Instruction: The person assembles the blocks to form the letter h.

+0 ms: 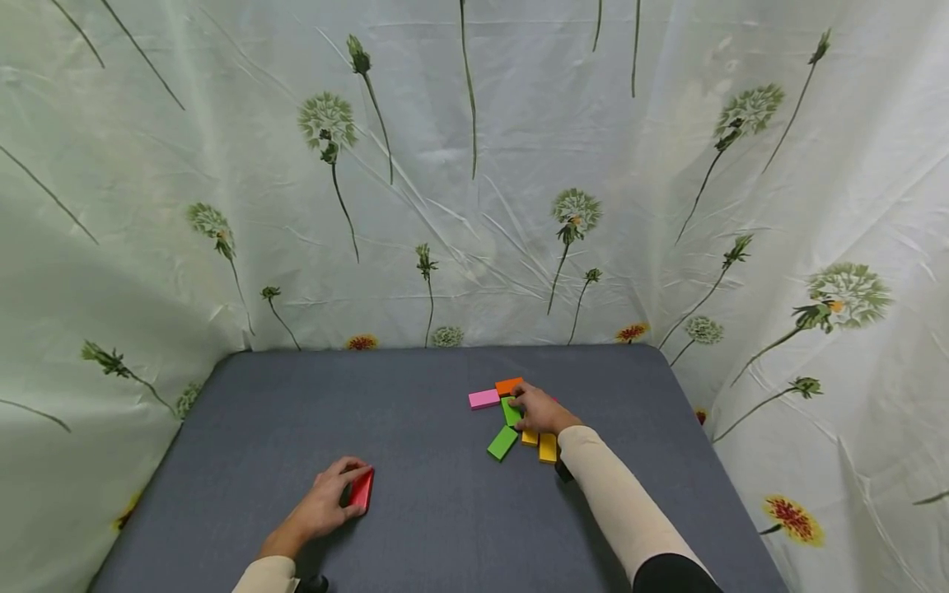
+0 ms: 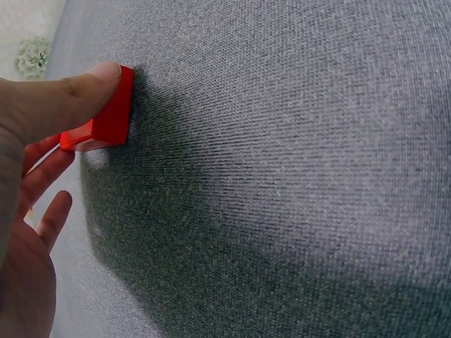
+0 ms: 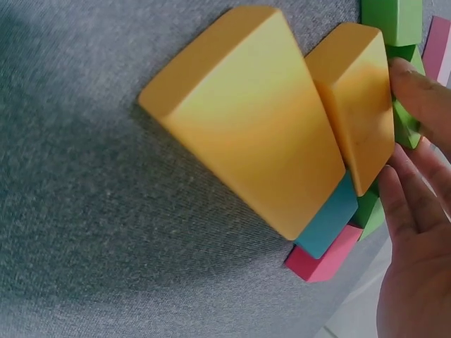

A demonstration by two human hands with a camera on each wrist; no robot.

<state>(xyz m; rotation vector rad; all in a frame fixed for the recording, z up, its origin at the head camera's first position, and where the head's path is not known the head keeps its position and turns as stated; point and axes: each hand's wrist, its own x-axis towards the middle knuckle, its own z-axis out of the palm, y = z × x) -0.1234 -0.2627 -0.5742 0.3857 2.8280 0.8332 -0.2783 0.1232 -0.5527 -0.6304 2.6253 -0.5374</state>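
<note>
Thumb and fingers of the left hand [image 1: 324,504] pinch 1 red block [image 1: 362,490], on edge, long axis running away from the person. The right hand [image 1: 539,410] seems to grip a green block [image 1: 511,411] among scattered blocks on the grey table [image 1: 415,387].

Your right hand [image 1: 539,411] covers part of the pile of flat coloured wooden blocks [image 1: 511,420], so you can't count them from the head view. In the right wrist view, the teal block [image 3: 330,215] and magenta block [image 3: 325,258] show only as edges beneath 2 yellow blocks [image 3: 254,141]. Your left hand [image 2: 28,211] is cut off by the left wrist frame's edge.
</note>
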